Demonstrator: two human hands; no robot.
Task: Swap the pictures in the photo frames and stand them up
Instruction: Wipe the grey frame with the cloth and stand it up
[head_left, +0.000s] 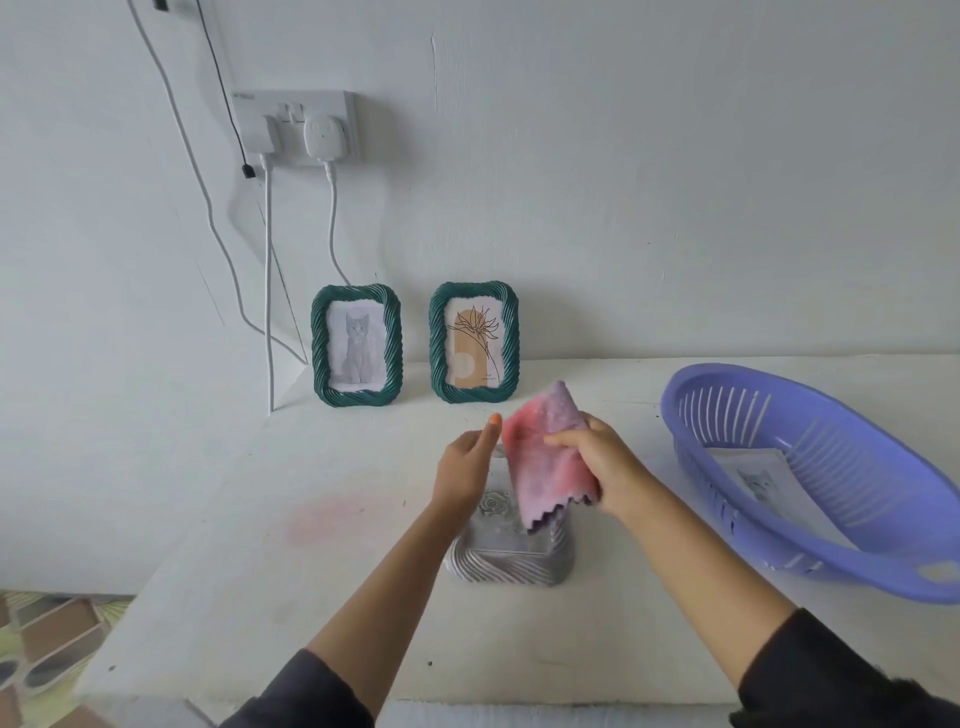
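On the white table (218, 597) by the wall, right hand (602, 467) grip pinches a cloth (540, 457); left hand (465, 467) open.

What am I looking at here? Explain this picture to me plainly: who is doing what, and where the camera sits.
There is no machine here. A person wears a wide-angle camera on the head, so you look forward and down along the arms at a white table against a wall.

The right hand holds a pink and purple cloth over a pale grey picture frame in front of the person. Whether that frame lies flat or stands is hard to tell. The left hand is by the frame's far end, fingers loosely open; whether it touches the frame cannot be told.

At the back stand two green frames: one with a cat drawing, one with a flower drawing. On the right sits a purple plastic basket with a printed sheet inside. Two white plugs hang in a wall socket above.
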